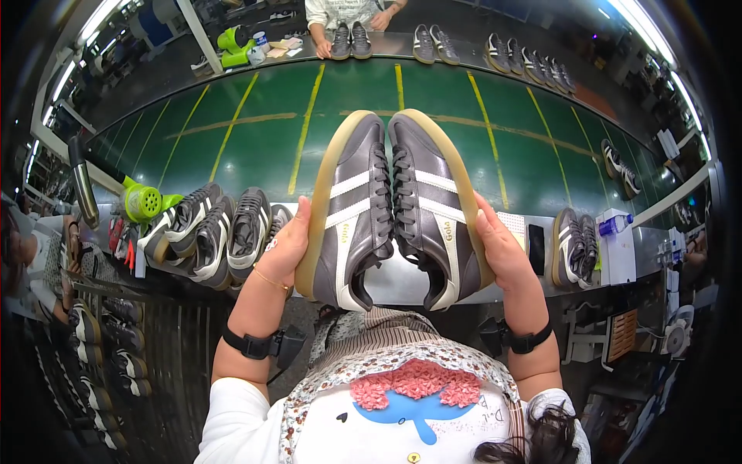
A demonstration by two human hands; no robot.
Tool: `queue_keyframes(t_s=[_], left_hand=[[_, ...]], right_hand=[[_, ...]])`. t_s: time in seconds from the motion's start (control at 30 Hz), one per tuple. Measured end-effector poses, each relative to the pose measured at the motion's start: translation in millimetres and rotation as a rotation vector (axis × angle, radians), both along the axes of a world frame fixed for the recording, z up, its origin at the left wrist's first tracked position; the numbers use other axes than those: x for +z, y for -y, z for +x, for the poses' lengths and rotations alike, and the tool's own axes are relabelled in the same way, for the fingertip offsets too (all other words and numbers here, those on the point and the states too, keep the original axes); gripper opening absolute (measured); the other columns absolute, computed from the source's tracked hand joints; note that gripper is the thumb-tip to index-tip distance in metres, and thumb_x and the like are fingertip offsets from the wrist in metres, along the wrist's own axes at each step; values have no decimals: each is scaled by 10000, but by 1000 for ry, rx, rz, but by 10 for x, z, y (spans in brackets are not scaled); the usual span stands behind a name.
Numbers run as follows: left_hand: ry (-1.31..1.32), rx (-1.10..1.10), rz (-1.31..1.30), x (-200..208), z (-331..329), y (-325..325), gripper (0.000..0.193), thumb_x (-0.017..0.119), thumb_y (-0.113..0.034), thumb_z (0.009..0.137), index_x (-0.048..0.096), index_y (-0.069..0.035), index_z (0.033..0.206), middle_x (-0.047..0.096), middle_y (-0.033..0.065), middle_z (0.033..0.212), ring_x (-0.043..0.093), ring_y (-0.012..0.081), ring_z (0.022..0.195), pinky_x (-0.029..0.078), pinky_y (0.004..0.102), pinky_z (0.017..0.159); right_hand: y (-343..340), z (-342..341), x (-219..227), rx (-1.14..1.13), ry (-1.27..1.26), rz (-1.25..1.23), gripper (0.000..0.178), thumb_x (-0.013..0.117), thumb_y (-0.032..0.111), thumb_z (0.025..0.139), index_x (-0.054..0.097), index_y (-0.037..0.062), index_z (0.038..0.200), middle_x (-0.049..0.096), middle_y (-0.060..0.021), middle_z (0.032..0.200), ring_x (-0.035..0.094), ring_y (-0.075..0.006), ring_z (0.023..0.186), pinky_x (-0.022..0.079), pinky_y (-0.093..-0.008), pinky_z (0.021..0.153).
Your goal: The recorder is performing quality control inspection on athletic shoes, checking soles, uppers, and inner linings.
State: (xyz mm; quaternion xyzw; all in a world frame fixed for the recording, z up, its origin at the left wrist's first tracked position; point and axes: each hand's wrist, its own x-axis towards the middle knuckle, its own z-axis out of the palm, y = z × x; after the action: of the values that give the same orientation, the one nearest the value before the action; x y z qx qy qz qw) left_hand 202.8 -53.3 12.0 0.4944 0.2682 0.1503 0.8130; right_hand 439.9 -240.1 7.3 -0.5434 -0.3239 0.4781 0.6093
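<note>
Dark grey shoes (352, 209), 2 of them, were clasped by their outer edges between left hand (286, 249) and right hand (502, 249), near the green belt (255, 166). Lacing looked finished; neither was set down yet.

Two white-striped grey sneakers (354, 197) are held side by side.

Ahead, a green conveyor belt (270, 158) with yellow stripes (308, 127). At left, near its closer edge, a lime-green blower (143, 202). At right, a plastic bottle (616, 224) atop a white box (617, 264); lower right, a fan (677, 339); overhead, fluorescent tubes (643, 29).
</note>
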Motion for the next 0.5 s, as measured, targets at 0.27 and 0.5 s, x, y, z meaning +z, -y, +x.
queue_keyframes(t_s=[0.27,0.5], left_hand=[[33,-13,-90,30,0,7,655,246,-529,905,324,-17,1307,479,144,1233,511,214,1096,443,343,916],[46,-31,-184,-440,196,-47,623,334,-505,900,336,-24,1297,506,137,1193,538,215,1051,468,354,879]], right_hand=[[4,3,29,14,-67,8,528,368,328,951,236,41,1374,357,-76,1339,349,-146,1212,266,-268,1006],[25,36,33,-72,-49,-29,503,362,297,956,237,46,1375,382,-74,1319,367,-140,1193,286,-264,989]])
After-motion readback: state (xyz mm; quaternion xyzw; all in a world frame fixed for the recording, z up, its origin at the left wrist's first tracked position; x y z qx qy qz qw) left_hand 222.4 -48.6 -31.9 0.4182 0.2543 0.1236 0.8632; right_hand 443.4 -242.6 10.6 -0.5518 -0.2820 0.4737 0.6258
